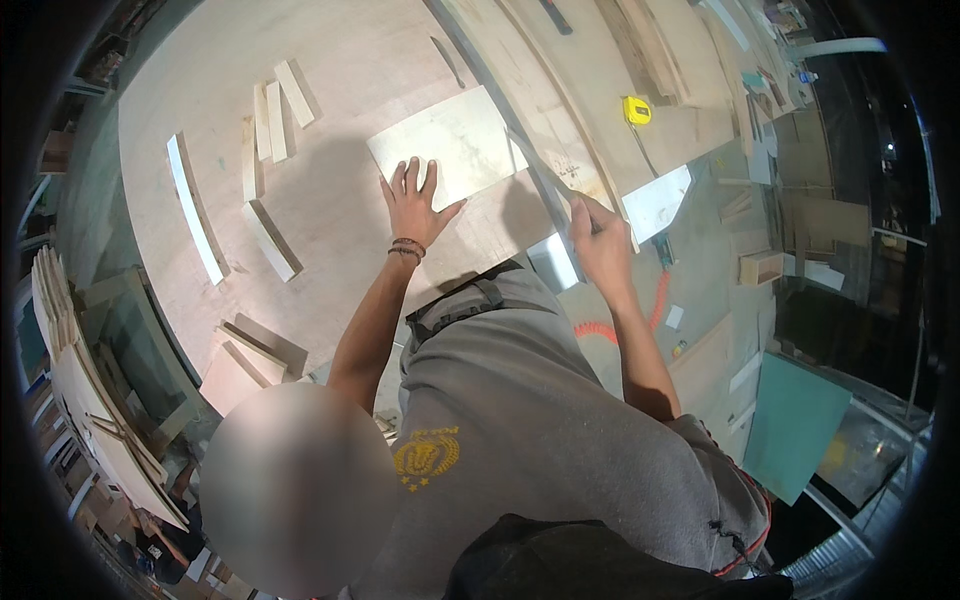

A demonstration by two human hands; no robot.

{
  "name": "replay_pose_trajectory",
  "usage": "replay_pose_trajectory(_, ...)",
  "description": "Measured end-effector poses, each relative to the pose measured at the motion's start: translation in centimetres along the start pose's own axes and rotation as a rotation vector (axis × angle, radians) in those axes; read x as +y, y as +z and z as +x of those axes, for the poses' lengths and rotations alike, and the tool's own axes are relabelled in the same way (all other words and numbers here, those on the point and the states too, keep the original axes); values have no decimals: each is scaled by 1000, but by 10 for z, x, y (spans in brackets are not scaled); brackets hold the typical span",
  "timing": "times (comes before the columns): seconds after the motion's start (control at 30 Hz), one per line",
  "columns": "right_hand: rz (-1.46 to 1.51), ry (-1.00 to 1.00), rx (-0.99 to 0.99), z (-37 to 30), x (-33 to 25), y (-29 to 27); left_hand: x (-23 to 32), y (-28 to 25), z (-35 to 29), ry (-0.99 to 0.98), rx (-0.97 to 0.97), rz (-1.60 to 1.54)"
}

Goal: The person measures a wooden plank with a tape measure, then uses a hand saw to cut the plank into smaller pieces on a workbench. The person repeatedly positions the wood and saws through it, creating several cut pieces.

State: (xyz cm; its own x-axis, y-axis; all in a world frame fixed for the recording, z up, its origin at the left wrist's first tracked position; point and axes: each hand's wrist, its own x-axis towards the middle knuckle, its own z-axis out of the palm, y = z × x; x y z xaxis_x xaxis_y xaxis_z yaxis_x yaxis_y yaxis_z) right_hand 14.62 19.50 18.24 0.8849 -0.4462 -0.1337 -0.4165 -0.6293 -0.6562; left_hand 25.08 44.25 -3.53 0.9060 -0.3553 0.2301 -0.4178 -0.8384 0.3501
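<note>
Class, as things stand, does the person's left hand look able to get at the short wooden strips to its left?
Probably yes: the left hand lies spread on a pale board, and only tabletop shows between it and the short wooden strips.

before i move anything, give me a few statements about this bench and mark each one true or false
1. The left hand rests on a pale board with its fingers spread. True.
2. The right hand is empty. False: it grips a long thin tool.
3. The yellow tape measure lies to the left of the left hand. False: it lies to the right of it, beyond the right hand.
4. Several wooden strips lie to the left of the left hand. True.
5. The dark bands are on the right wrist. False: they are on the left wrist.
</note>
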Motion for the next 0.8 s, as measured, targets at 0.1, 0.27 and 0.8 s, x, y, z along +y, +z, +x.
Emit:
replay_pose_trajectory(0.1,15,-35,26,15,-5,12,-13,0,15,-6,5,33)
replay_pose_trajectory(0.27,7,-20,-3,30,-23,18,-29,3,35,-6,6,60)
replay_pose_trajectory(0.8,16,-72,38,89,-40,50,-75,4,98,34,98,93)
